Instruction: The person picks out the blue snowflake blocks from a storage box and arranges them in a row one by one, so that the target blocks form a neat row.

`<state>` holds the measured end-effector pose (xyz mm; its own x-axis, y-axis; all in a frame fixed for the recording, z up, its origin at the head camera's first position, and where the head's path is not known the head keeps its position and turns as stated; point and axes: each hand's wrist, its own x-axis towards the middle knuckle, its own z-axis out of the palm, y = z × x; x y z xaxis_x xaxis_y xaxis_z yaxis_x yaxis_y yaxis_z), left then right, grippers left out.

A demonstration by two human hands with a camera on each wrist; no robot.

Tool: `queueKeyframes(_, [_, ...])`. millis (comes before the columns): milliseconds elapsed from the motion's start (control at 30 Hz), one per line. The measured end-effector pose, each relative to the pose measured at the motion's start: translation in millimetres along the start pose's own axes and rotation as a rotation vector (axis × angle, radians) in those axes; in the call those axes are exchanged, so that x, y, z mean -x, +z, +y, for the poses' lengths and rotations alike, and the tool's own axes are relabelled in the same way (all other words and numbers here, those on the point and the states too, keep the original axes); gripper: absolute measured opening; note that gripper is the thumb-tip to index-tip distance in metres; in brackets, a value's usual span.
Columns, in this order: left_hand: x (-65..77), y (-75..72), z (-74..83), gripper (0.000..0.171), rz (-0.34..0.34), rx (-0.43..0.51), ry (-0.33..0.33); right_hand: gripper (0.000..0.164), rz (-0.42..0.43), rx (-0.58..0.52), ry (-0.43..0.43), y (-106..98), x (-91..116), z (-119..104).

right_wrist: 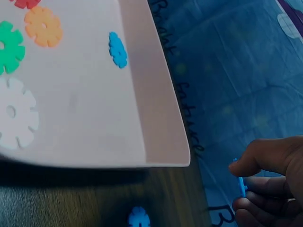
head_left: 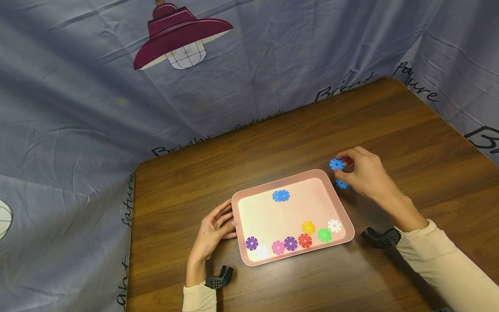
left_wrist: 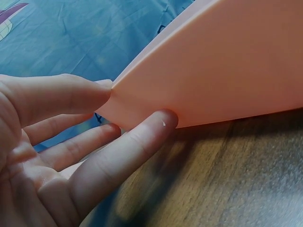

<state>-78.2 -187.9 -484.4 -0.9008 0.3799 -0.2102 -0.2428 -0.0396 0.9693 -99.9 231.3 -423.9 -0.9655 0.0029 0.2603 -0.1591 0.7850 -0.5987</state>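
My right hand [head_left: 362, 171] pinches a blue notched plastic disc [head_left: 336, 164] between thumb and fingers, just beyond the right end of a pink tray [head_left: 242, 249]. The right wrist view shows this disc [right_wrist: 242, 187] edge-on. Another blue disc [head_left: 341, 184] lies on the wooden table below that hand, beside the tray. My left hand [head_left: 208, 236] is at the tray's left end, fingers extended. In the left wrist view its fingertips [left_wrist: 163, 120] touch the tray's outer wall [left_wrist: 203, 85]. Two overlapping blue discs [head_left: 280, 196] lie near the tray's far wall.
Along the tray's near side lie several more discs: purple [head_left: 251, 243], pink [head_left: 278, 248], red [head_left: 305, 240], yellow [head_left: 308, 227], green [head_left: 324, 235] and white [head_left: 334, 225]. The brown table [head_left: 183, 190] meets a blue-grey printed curtain [head_left: 273, 65] at the back and sides.
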Motion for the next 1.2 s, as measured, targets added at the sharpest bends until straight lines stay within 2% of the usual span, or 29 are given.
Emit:
queueKeyframes(333, [0.0,0.0,1.9,0.062,0.004,-0.003,-0.007,0.032,0.025,-0.017,0.046,-7.8,4.6,18.3])
queueKeyframes(1200, [0.8,0.6,2.3,0.06,0.014,0.004,-0.019,0.032,0.051,0.08,0.127,-27.7,10.3,60.8])
